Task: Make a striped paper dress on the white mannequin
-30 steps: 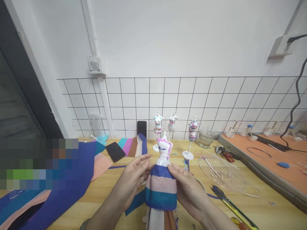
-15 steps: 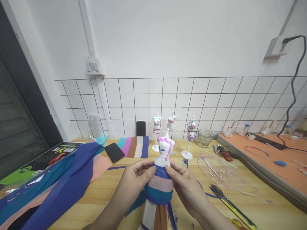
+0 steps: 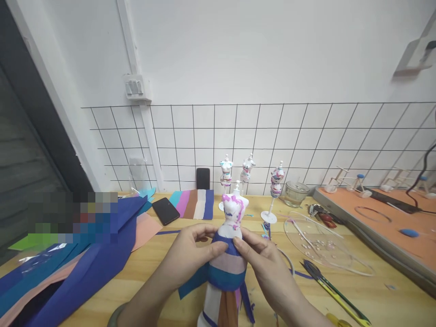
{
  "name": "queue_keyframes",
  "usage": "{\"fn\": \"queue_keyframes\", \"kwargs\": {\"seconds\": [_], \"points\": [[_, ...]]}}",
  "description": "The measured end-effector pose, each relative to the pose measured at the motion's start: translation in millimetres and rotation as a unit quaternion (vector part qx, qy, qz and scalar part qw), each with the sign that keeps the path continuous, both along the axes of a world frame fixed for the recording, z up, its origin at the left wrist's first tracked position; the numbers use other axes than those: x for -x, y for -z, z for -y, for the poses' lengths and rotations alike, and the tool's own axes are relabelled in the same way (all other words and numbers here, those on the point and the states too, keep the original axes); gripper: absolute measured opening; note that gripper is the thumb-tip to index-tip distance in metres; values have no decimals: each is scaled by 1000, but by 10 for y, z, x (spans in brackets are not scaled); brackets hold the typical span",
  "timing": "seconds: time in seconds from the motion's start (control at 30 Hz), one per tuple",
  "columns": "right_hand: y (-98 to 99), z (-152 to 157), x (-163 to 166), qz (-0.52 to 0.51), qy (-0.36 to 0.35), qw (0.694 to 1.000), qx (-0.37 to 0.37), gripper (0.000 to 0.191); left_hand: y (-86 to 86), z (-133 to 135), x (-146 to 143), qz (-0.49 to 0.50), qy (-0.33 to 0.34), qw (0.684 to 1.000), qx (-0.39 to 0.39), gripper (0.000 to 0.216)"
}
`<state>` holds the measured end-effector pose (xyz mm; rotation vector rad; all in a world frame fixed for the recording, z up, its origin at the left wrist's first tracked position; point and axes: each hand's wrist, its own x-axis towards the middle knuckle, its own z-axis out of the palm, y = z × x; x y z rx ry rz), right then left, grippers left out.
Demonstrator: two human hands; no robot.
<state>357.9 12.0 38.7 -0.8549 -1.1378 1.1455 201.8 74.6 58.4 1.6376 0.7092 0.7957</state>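
Observation:
A small white mannequin torso [image 3: 233,213] with pink and blue paint marks stands upright in front of me. A striped paper skirt [image 3: 225,271] in blue, pale pink and teal wraps its waist and hangs down. My left hand [image 3: 190,252] pinches the skirt's top edge on the left side of the waist. On the right side my right hand [image 3: 259,259] pinches the same edge. Both hands are closed on the paper.
Three more small mannequins on stands [image 3: 247,170] line the tiled wall, beside a glass jar [image 3: 294,194]. A black phone [image 3: 165,211], striped paper [image 3: 194,204] and blue and pink sheets [image 3: 85,259] lie left. A clear round tray [image 3: 320,243], tools [image 3: 332,290] and an orange board [image 3: 388,222] lie right.
The mannequin has turned slightly in my hands. My fingers have shifted in along the skirt's top edge at the waist. The camera view has tilted a little.

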Motion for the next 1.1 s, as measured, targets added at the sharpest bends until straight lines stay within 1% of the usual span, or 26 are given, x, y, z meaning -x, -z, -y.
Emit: {"fn": "queue_keyframes", "kwargs": {"seconds": [0.1, 0.2, 0.27, 0.33, 0.4, 0.47, 0.57, 0.67, 0.77, 0.9, 1.0, 1.07, 1.1], "points": [[13, 23, 20, 38, 16, 999, -24, 32, -55, 33, 23, -18, -15, 999, -32, 24], [68, 37, 23, 62, -3, 998, -28, 40, -110, 45, 69, -48, -42, 994, -90, 20], [111, 38, 14, 60, -25, 998, -20, 50, -126, -3, 122, -69, -60, 988, -122, 18], [146, 30, 3, 55, -20, 998, -7, 58, -98, -122, 193, -68, -80, 986, -129, 17], [168, 11, -6, 46, 10, 999, 15, 64, -14, -301, 272, -19, -134, 986, -95, 20], [180, -15, -14, 38, 37, 997, 48, 67, 113, -504, 343, 7, -160, 984, -73, 29], [186, -53, -19, 35, 50, 995, 76, 69, 316, -756, 408, 44, -182, 981, -50, 35], [166, -70, -17, 45, 47, 994, 87, 73, 449, -878, 420, 68, -189, 979, -40, 40], [124, -69, -16, 59, 41, 992, 102, 75, 493, -904, 410, 79, -185, 979, -32, 43], [126, -94, -30, 67, 39, 991, 111, 74, 485, -900, 411, 86, -174, 981, -23, 48], [225, -146, -55, 95, 25, 991, 96, 65, 473, -898, 426, 90, -168, 982, -18, 51], [321, -182, -77, 151, 25, 985, 78, 56, 464, -892, 436, 94, -162, 982, -18, 54], [367, -197, -89, 196, 35, 978, 66, 52, 459, -886, 440, 96, -159, 982, -19, 56]]}}
